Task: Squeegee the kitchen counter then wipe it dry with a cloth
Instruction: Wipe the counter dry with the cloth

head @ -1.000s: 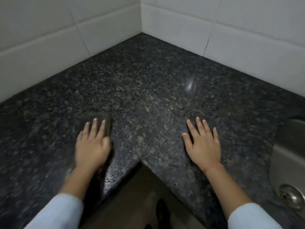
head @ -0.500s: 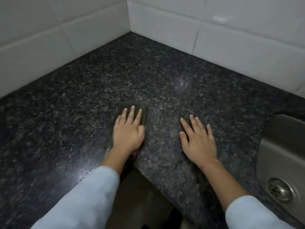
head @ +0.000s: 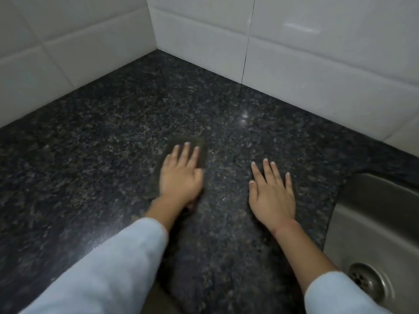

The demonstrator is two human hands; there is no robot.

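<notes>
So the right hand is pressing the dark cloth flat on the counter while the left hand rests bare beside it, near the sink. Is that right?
Not quite: the hands are swapped. The head view shows the left hand pressing the dark cloth flat on the counter, while the right hand rests bare beside it, near the sink.

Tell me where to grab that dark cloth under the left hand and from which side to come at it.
Judging by its pose, take the cloth by the far edge that shows beyond the fingertips, coming from above. It lies flat on the counter, pressed under the left hand, so a pinch there should lift it. Its outline is blurred.
</notes>
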